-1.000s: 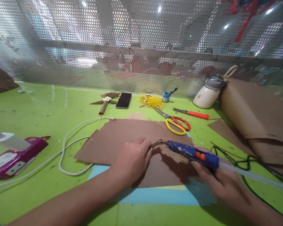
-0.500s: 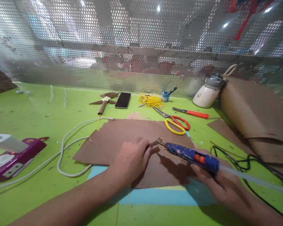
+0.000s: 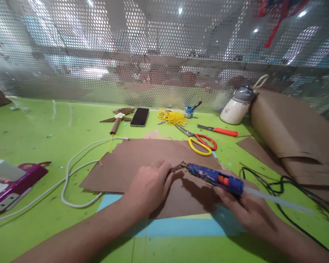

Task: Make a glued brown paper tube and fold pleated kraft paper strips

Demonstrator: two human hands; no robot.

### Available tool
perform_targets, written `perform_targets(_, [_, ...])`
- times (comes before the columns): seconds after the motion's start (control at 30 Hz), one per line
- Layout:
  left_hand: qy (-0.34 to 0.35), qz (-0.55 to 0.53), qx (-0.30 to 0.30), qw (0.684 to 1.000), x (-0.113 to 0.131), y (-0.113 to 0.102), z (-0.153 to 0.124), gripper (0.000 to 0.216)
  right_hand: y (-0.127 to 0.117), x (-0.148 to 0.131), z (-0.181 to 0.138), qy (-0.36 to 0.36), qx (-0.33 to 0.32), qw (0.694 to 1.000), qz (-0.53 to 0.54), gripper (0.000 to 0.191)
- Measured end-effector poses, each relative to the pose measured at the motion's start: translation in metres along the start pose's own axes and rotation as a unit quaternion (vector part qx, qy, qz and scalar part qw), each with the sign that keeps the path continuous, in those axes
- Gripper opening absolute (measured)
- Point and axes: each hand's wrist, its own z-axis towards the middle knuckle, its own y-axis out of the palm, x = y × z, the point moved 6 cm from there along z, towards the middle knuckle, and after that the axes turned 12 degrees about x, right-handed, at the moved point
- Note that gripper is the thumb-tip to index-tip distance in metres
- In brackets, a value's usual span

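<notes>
Over a sheet of brown paper (image 3: 115, 171), my left hand (image 3: 149, 184) pinches a small folded brown paper piece (image 3: 177, 167) between thumb and fingers. My right hand (image 3: 248, 210) grips a blue hot glue gun (image 3: 208, 176), with a clear glue stick (image 3: 279, 202) jutting from its back end. The gun's nozzle meets the tip of the folded piece, or comes very close to it; I cannot tell which. Thin yellow string runs by the gun and below my left wrist. Light blue paper (image 3: 181, 227) shows under the brown sheet.
Scissors (image 3: 200, 144), a red-handled utility knife (image 3: 226, 132), yellow string (image 3: 171, 117), a small blue jar (image 3: 189, 112), a phone (image 3: 139, 117) and a paper figure (image 3: 118, 119) lie behind. Left is a purple power strip (image 3: 16, 188); right, a bottle (image 3: 237, 105), rolled brown paper (image 3: 293, 128) and black cord (image 3: 274, 188).
The whole view has shifted slightly, so things appear a little further left. The glue gun's nozzle has come closer to the folded piece's tip. Both hands keep their hold.
</notes>
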Motion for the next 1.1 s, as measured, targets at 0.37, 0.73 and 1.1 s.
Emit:
perform_targets(0.37, [0.005, 0.006, -0.003, 1.0, 0.001, -0.001, 0.0, 0.039, -0.003, -0.008, 0.0, -0.011, 0.014, 1.0, -0.003, 0.027])
perform_targets(0.73, [-0.046, -0.039, -0.033, 0.998, -0.008, -0.003, 0.003, 0.031, -0.011, -0.004, 0.002, -0.005, 0.041, 0.999, -0.012, 0.022])
perform_targets(1.1, [-0.042, -0.03, -0.028, 0.998, -0.007, -0.002, 0.003, 0.034, -0.01, -0.003, 0.001, 0.0, 0.035, 0.999, -0.011, 0.024])
